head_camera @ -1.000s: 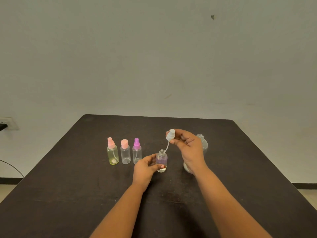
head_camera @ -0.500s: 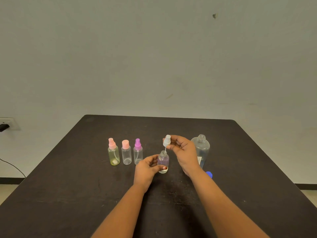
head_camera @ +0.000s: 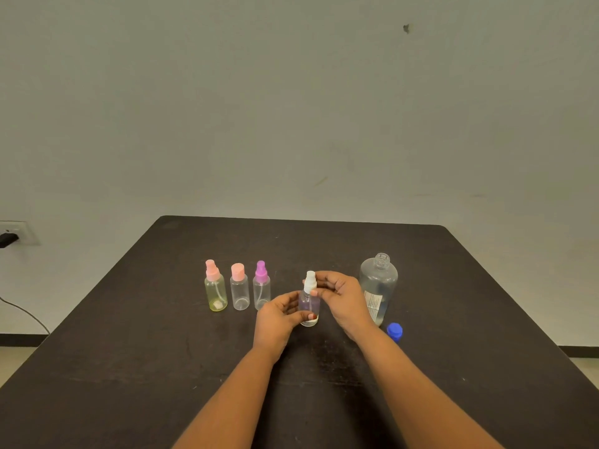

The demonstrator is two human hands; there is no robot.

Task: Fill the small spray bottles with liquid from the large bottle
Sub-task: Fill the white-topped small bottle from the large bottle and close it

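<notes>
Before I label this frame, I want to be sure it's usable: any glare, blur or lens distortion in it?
Head view: soft, even light, no hard shadows or glare on the dark table; its far edge runs slightly tilted, lower at the right, with little visible bending; the clear spray bottle in the left hand and the white spray cap pinched by the right hand look a little soft.

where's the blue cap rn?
Head view: the blue cap lies on the table, right of centre, just in front of the large bottle at its base, on the near right side.
</notes>
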